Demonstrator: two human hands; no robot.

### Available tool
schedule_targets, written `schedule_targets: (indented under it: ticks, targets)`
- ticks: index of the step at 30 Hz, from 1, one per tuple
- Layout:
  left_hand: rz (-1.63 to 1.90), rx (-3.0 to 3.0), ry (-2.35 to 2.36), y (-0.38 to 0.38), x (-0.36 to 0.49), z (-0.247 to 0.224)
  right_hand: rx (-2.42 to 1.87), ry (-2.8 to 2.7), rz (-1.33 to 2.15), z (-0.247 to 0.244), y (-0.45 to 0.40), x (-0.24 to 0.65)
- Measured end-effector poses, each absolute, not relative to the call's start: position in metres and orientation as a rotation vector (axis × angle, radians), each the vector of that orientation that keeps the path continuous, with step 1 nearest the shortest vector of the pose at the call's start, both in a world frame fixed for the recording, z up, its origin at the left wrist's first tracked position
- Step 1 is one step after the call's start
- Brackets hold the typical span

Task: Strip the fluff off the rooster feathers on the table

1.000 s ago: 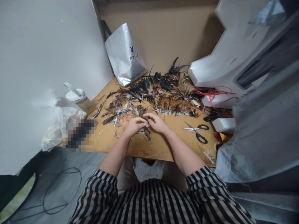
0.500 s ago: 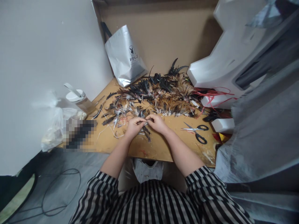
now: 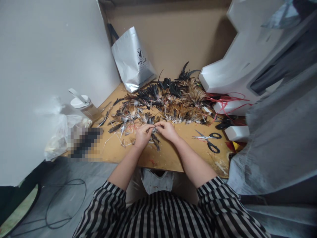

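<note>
Close to the table's front edge, my left hand (image 3: pixel 143 135) and my right hand (image 3: pixel 167 131) meet at the fingertips, both closed in a pinch. A small bunch of dark grey feathers (image 3: pixel 156 144) shows just below the fingers, and its upper end seems to be in my right hand's pinch. What my left fingers grip is too small to make out. Behind the hands spreads a row of brown, black and white feather bunches (image 3: pixel 183 110). Loose white string (image 3: pixel 107 140) lies left of my hands. Scissors (image 3: pixel 208 138) with black handles rest, blades apart, to the right.
A silver bag (image 3: pixel 131 62) leans at the back. On the left stand a lidded cup (image 3: pixel 84 104) and a clear plastic bag (image 3: pixel 58 135). Red ribbon (image 3: pixel 226 102) hangs by a white machine-like body (image 3: pixel 223 74) at right. Grey cloth (image 3: pixel 279 132) drapes beside the table (image 3: pixel 173 158).
My left hand has turned slightly, its fingertips a little higher and still against my right fingertips. The right hand and the things on the table are nearly as before.
</note>
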State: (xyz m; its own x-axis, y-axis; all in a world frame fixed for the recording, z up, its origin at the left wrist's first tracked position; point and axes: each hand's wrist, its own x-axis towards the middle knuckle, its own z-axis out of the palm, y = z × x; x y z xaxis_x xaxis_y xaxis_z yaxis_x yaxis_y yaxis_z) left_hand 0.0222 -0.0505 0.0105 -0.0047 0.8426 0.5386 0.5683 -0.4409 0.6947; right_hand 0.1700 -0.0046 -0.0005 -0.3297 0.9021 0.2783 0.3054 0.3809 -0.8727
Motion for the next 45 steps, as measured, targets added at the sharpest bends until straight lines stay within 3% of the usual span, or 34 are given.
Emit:
schedule_targets:
  ticks: [4,18,28,36,45]
  targets:
    - [1.394,2.055,1.443,-0.0505,0.0221,0.0093,-1.068,-1.766,1.106,-0.0042,-0.0013,0.1710]
    - [1.385,2.362,1.363,-0.0466,0.0198,0.0047,-1.111,-1.769,1.093,0.0014,-0.0026,0.1725]
    - [1.417,2.430,1.285,-0.0485,0.0202,0.0054,-0.985,-1.527,1.625,-0.0036,0.0006,0.1753]
    - [1.443,2.420,1.274,-0.0494,0.0203,0.0058,-1.065,-1.534,1.642,0.0030,-0.0017,0.1771]
    - [1.530,2.379,1.301,-0.0510,0.0216,0.0110,-1.067,-1.626,1.405,0.0040,-0.0049,0.1739]
